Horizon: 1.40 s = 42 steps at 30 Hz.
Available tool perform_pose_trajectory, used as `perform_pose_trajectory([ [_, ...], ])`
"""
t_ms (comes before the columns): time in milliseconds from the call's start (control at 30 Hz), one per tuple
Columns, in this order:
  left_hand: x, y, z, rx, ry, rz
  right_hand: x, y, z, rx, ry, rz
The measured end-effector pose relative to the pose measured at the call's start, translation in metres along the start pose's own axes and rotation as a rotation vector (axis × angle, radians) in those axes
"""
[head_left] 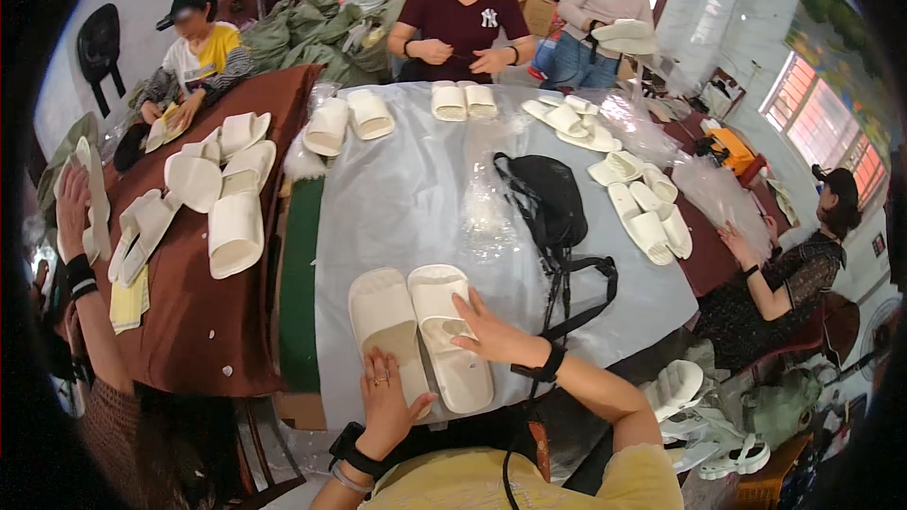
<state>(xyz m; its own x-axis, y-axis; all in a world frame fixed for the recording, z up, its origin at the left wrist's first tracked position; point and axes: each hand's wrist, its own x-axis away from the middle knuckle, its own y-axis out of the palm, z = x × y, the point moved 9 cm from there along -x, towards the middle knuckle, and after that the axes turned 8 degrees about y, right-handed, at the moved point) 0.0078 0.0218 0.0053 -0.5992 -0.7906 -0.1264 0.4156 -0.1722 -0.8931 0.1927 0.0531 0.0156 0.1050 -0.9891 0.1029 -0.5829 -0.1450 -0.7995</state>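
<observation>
Two cream slide sandals lie side by side before me on the grey-blue table cover, toes pointing away. My left hand (385, 399) rests on the heel end of the left sandal (383, 307), fingers laid flat and thumb apart. At the strap of the right sandal (468, 382) is my right hand (489, 329), its fingers spread and touching the strap's right part. Both sandals lie on the table, not lifted. Black bands circle both my wrists.
A black bag (543, 198) with long straps lies right of centre, beside clear plastic (487, 212). More cream sandals (236, 236) lie on the brown-covered table at left, others (652, 231) at right. Co-workers sit or stand around; one person's hand (74, 191) touches a sandal at far left.
</observation>
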Motion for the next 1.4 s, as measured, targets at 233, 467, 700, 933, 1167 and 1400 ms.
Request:
perform_pose_trajectory([
  [233, 0.014, -0.016, -0.007, 0.077, -0.134, -0.044, 0.036, -0.114, 0.068, -0.207, 0.225, 0.411],
  [467, 0.013, -0.020, 0.038, 0.170, -0.013, -0.041, 0.051, -0.117, 0.142, 0.205, 0.580, 0.329],
  [700, 0.002, -0.014, 0.061, 0.235, 0.098, -0.072, 0.057, -0.107, 0.140, 0.448, 0.529, 0.384],
  [933, -0.007, -0.002, 0.087, 0.321, 0.197, -0.119, 0.073, -0.103, 0.134, 0.360, 0.578, 0.437],
  [1167, -0.004, 0.007, 0.085, 0.504, 0.199, -0.100, 0.091, -0.099, 0.125, 0.031, 0.564, 0.362],
  [1400, -0.007, 0.007, 0.091, 0.505, 0.226, -0.128, 0.052, -0.116, 0.136, 0.282, 0.544, 0.476],
])
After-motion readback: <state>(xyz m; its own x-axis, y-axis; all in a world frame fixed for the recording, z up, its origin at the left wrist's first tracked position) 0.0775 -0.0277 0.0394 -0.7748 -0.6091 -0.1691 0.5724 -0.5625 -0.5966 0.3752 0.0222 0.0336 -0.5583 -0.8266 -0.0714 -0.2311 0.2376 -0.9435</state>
